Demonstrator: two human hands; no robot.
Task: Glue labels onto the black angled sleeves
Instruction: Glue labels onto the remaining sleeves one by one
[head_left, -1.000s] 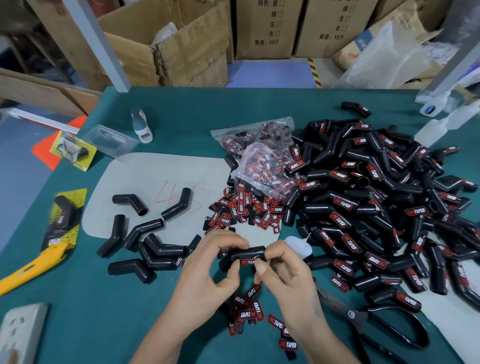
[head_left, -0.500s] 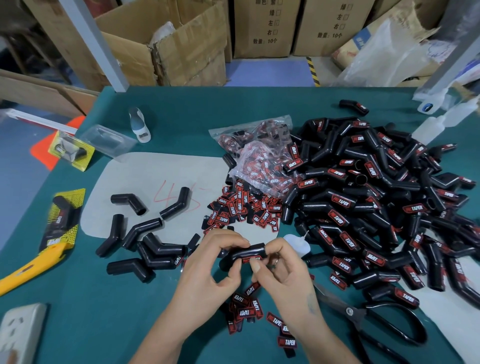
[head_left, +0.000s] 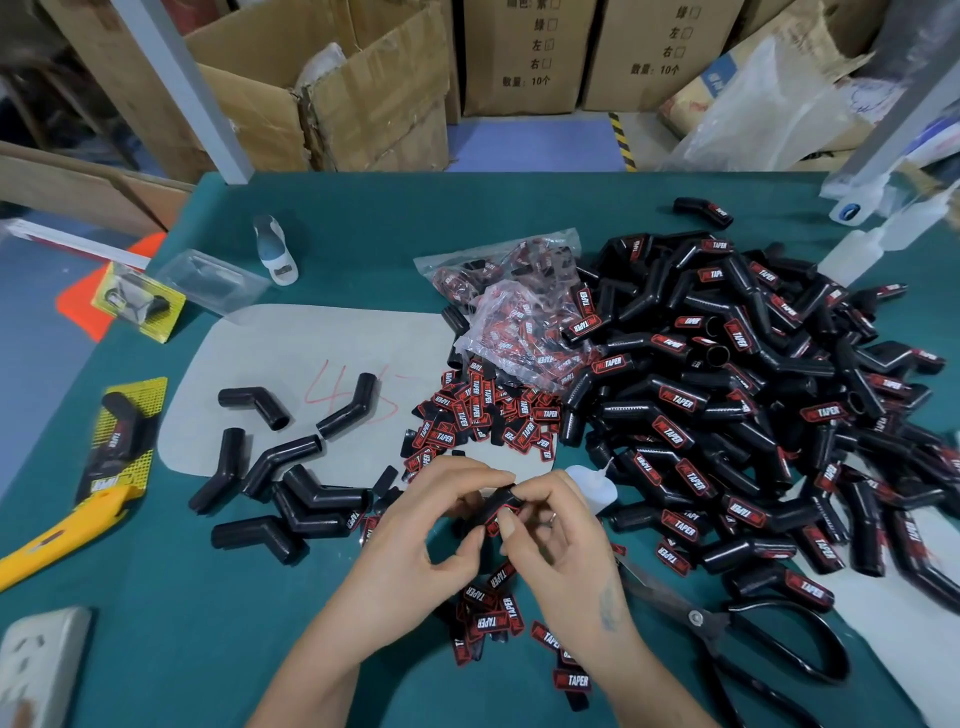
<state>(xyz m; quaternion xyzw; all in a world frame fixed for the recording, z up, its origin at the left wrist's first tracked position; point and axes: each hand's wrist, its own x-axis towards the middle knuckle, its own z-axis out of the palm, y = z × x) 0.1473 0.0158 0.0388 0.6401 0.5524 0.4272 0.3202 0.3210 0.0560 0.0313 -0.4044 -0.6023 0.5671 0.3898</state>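
Holding one black angled rubber sleeve (head_left: 493, 506) between both hands, you have it raised just above the green table (head_left: 156, 623). Your left hand (head_left: 415, 545) curls its fingers over the sleeve's left end, thumb underneath. Your right hand (head_left: 561, 540) pinches the other end, with the thumb pressed on a red-and-black label (head_left: 500, 521) on the sleeve's near face.

Directly below your grip, nearer to you, loose red-and-black "TAPER" labels (head_left: 493, 608) lie scattered on the cloth. To the right of your right wrist lie black-handled scissors (head_left: 727, 629), blades pointing toward your hands. Far to the lower left of the grip sit a yellow utility knife (head_left: 57, 540) and a white power socket (head_left: 36, 665).

Left of your grip, a small cluster of bare black angled sleeves (head_left: 291, 483) lies partly on a grey paper sheet (head_left: 311, 343) marked with red handwriting. Just beyond your right hand a small white glue bottle (head_left: 592, 483) lies on its side, touching the big heap. Beyond your fingers spreads a pile of loose labels (head_left: 483, 415), and behind it clear plastic bags of labels (head_left: 519, 312). To the right and beyond, a large heap of labelled black sleeves (head_left: 753, 389) covers the table.

Farthest from the grip, brown cardboard boxes (head_left: 363, 88) stand past the table's edge.
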